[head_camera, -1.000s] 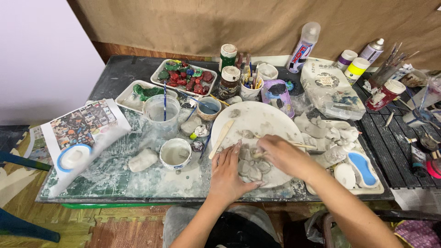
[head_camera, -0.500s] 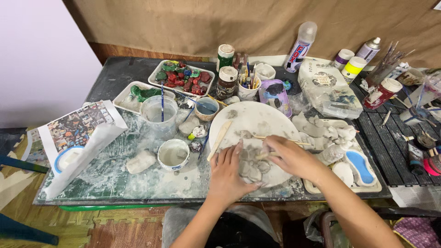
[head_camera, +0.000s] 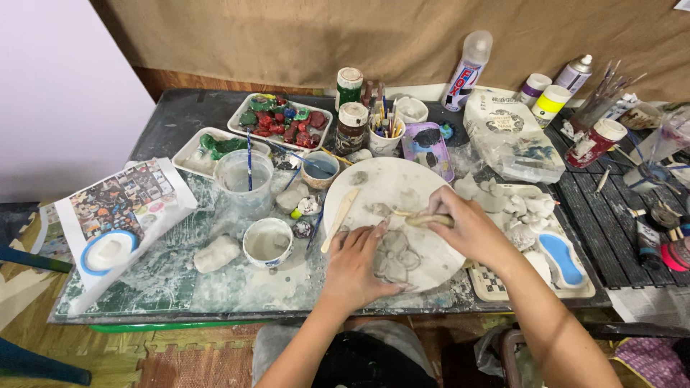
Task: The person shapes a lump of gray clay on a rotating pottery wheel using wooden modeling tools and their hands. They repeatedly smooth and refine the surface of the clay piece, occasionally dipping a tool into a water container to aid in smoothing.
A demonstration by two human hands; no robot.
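- The left hand (head_camera: 357, 264) lies flat, fingers spread, pressing on a flat grey clay piece (head_camera: 395, 256) made of rounded lobes.
- The clay piece sits on the near part of a round white work board (head_camera: 402, 188), just right of the left fingertips.
- The right hand (head_camera: 467, 228) is closed around a wooden modelling tool (head_camera: 424, 218), pinching it between thumb and fingers; the tool's tip points left, just above the clay.
- A flat wooden spatula (head_camera: 339, 219) lies on the board's left edge, just beyond the left hand.
- Left of the left hand stand a small white cup (head_camera: 267, 242) of cloudy water and a loose clay lump (head_camera: 216, 253).
- Right of the right hand, a tray (head_camera: 533, 217) holds pale clay bits and a blue shallow dish (head_camera: 561, 258).
- Farther off behind both hands are a clear water cup (head_camera: 244, 179) and a tray of red and green painted pieces (head_camera: 280, 122).
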